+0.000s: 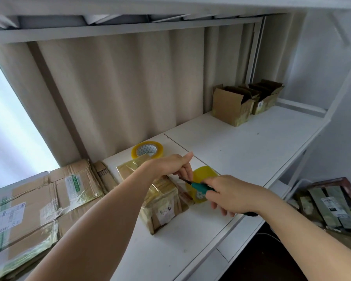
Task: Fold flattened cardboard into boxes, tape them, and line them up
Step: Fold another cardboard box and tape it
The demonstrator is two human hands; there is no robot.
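Observation:
A small cardboard box (pixel 160 207), wrapped in old yellowish tape, lies on the white table (pixel 241 151). My left hand (pixel 174 166) reaches over it, fingers curled, and pinches the stretched tape just beside a yellow tape roll (pixel 203 179) at the box's right end. My right hand (pixel 231 194) grips green-handled scissors (pixel 199 186) whose dark tip points left at the tape near my left fingers. A second yellow tape roll (pixel 147 150) lies flat behind the box. Two folded boxes (pixel 245 102) with open flaps stand side by side at the far right.
A stack of flattened cardboard (pixel 34 207) lies at the left, beside the table. A beige curtain (pixel 120 88) hangs behind. A crate with flat dark items (pixel 330 205) sits low at the right, past the table's front edge.

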